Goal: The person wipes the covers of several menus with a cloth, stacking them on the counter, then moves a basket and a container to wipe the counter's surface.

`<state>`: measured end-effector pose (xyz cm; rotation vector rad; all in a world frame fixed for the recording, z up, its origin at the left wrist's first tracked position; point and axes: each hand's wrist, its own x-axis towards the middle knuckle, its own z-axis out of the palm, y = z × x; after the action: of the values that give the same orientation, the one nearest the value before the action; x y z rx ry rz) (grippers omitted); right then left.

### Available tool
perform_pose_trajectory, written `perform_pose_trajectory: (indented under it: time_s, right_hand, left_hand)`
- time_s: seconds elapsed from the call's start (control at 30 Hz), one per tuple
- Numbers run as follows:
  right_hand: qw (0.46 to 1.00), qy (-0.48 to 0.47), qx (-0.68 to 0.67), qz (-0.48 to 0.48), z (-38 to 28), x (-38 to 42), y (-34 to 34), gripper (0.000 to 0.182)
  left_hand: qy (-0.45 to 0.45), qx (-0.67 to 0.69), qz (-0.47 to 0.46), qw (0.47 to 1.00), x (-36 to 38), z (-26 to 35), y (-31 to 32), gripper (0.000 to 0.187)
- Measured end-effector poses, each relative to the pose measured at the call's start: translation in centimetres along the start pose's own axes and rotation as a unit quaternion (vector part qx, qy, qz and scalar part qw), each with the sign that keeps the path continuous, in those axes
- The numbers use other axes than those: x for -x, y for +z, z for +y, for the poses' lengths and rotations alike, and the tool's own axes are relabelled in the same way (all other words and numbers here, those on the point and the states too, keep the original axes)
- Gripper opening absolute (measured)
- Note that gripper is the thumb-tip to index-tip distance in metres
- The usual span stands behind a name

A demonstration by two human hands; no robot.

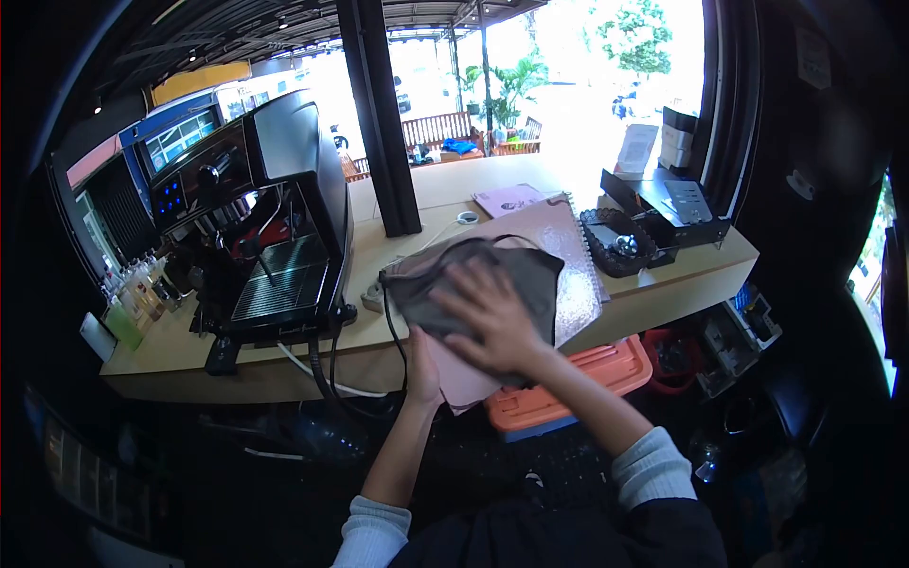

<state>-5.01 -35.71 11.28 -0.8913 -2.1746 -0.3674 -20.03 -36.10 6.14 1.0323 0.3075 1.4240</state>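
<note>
A grey cloth point(407, 298) with dark edging and thin black straps lies over a large pink spiral-bound book point(579, 293) on the counter. My right hand point(488, 317) rests flat on the cloth, fingers spread and slightly blurred. At the book's lower left edge is my left hand point(425, 372), its thumb upright along the edge; the other fingers are mostly hidden. The book's glossy right side catches the light, and its lower corner juts past the counter's front edge.
A black espresso machine point(303, 180) stands left, with several bottles point(142, 293) beyond it. Behind the book are a pink printed booklet point(511, 200) and a tape roll point(468, 219). A dark basket point(615, 248) sits right. Below is an orange-lidded box point(606, 371). A black post point(377, 123) rises from the counter.
</note>
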Motion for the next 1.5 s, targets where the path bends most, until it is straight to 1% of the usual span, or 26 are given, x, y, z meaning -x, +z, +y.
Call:
perform_pose_trajectory:
  time_s: [0.03,0.1,0.17,0.23,0.3,0.37,0.47,0.5,0.53,0.63,0.73,0.77,0.8,0.83,0.93,1.0,1.03,1.1,1.13,1.2,1.27,1.33,1.37,1.43,1.47,1.5]
  right_hand:
    - [0.999,0.02,0.041,0.011,1.9,0.5,-0.4,0.056]
    - [0.984,0.142,0.041,0.099,7.1,1.9,-0.2,0.057]
    - [0.942,0.29,0.025,0.168,9.4,2.9,0.0,0.057]
    - [0.929,0.314,-0.003,0.196,8.6,3.7,2.2,0.058]
    - [0.953,0.255,0.023,0.16,5.3,5.5,5.3,0.06]
    - [0.986,0.141,0.014,0.089,-0.7,6.2,4.2,0.054]
    - [0.996,0.074,-0.03,0.045,-0.4,5.1,1.8,0.061]
    - [0.993,0.091,-0.055,0.059,1.7,4.7,1.3,0.069]
    - [0.975,0.112,-0.132,0.138,4.2,4.3,1.6,0.07]
    - [0.936,0.312,-0.037,0.158,5.9,2.5,0.2,0.059]
    - [0.941,0.29,-0.124,0.124,2.8,1.5,2.3,0.069]
    - [0.93,0.24,-0.218,0.172,1.1,1.3,3.2,0.072]
    - [0.9,0.264,-0.322,0.127,-1.5,1.2,1.7,0.072]
    - [0.868,0.219,-0.416,0.161,-2.2,1.2,1.6,0.071]
    - [0.833,0.143,-0.504,0.177,-3.4,0.9,-2.0,0.067]
    - [0.783,0.228,-0.539,0.212,-3.9,0.7,-3.6,0.058]
    - [0.783,0.231,-0.537,0.214,-3.5,0.9,-3.8,0.058]
    - [0.692,0.325,-0.566,0.309,-2.0,1.6,-4.4,0.047]
    - [0.692,0.329,-0.563,0.31,-0.8,2.0,-4.8,0.047]
    - [0.667,0.416,-0.524,0.328,2.1,3.0,-5.5,0.039]
    - [0.67,0.397,-0.534,0.329,4.1,3.9,-6.1,0.039]
    - [0.666,0.394,-0.549,0.317,6.3,4.8,-6.6,0.037]
    - [0.665,0.396,-0.547,0.318,7.1,5.0,-6.9,0.037]
    - [0.681,0.399,-0.536,0.299,8.6,5.3,-7.1,0.034]
    - [0.682,0.402,-0.536,0.295,9.7,5.5,-7.0,0.031]
    - [0.68,0.403,-0.538,0.292,11.0,5.6,-7.0,0.031]
  left_hand:
    - [-0.033,0.021,-0.054,0.998,0.5,0.4,-0.5,0.07]
    - [-0.033,0.007,-0.003,0.999,1.2,1.0,-0.4,0.072]
    - [0.042,-0.035,0.019,0.998,1.4,1.0,0.1,0.072]
    - [0.051,-0.05,0.036,0.997,1.0,0.5,0.5,0.073]
    - [0.063,-0.066,0.051,0.995,0.0,0.1,0.6,0.073]
    - [0.051,-0.016,0.055,0.997,-0.8,-0.2,0.1,0.074]
    - [0.066,0.013,0.048,0.997,-0.4,0.2,0.6,0.072]
    - [0.074,0.035,0.038,0.996,0.1,0.5,0.7,0.07]
    - [0.043,0.053,0.007,0.998,0.5,1.1,0.5,0.071]
    - [0.084,0.034,0.026,0.996,0.6,0.7,1.9,0.071]
    - [0.153,-0.075,0.003,0.985,-0.6,-0.2,4.7,0.076]
    - [0.201,-0.145,-0.021,0.968,-1.2,-0.3,5.6,0.077]
    - [0.223,-0.236,-0.05,0.944,-1.4,0.9,7.0,0.078]
    - [0.229,-0.285,-0.084,0.927,-1.6,1.4,8.1,0.073]
    - [0.188,-0.188,-0.125,0.956,-2.8,0.6,8.2,0.067]
    - [0.222,-0.319,-0.151,0.909,-3.1,0.5,8.3,0.059]
    - [0.22,-0.317,-0.153,0.91,-3.4,0.5,8.5,0.059]
    - [0.238,-0.455,-0.209,0.832,-4.0,0.6,8.6,0.047]
    - [0.226,-0.445,-0.214,0.84,-4.4,0.2,8.0,0.046]
    - [0.237,-0.406,-0.12,0.874,-5.5,-1.1,6.2,0.049]
    - [0.332,-0.647,0.034,0.685,-6.8,0.4,3.5,0.053]
    - [0.298,-0.661,0.143,0.674,-9.1,0.3,-0.9,0.056]
    - [0.297,-0.66,0.141,0.676,-10.4,0.1,-3.0,0.056]
    - [0.088,-0.556,0.107,0.819,-12.3,-0.3,-6.3,0.054]
    - [0.085,-0.557,0.109,0.819,-12.9,-0.8,-7.2,0.054]
    - [0.029,-0.453,0.08,0.887,-13.4,-1.0,-7.5,0.051]
